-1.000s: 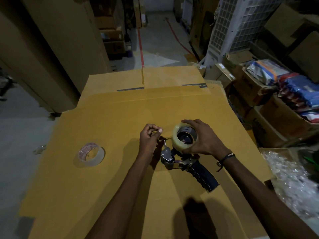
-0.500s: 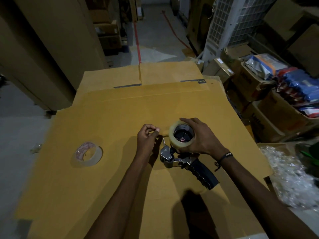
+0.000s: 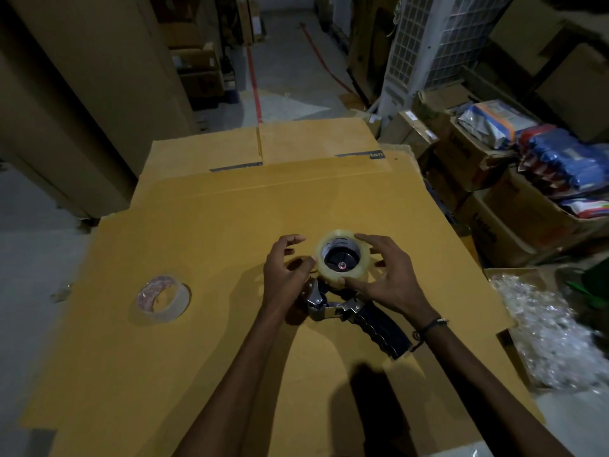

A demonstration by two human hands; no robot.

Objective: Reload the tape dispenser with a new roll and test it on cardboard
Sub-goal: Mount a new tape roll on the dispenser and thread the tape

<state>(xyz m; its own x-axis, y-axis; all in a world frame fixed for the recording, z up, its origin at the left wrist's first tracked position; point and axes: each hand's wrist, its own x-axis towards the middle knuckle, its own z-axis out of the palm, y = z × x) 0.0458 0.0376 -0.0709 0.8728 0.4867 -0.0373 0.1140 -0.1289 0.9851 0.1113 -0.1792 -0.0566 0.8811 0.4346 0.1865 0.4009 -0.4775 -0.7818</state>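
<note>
One tape dispenser lies flat, handle pointing near-right.

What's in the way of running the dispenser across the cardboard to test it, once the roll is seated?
Nothing visible blocks it. The tape dispenser lies on the cardboard, new roll on its hub, between the left hand and right hand. The cardboard beyond is bare; the spare roll lies off to the left.
</note>
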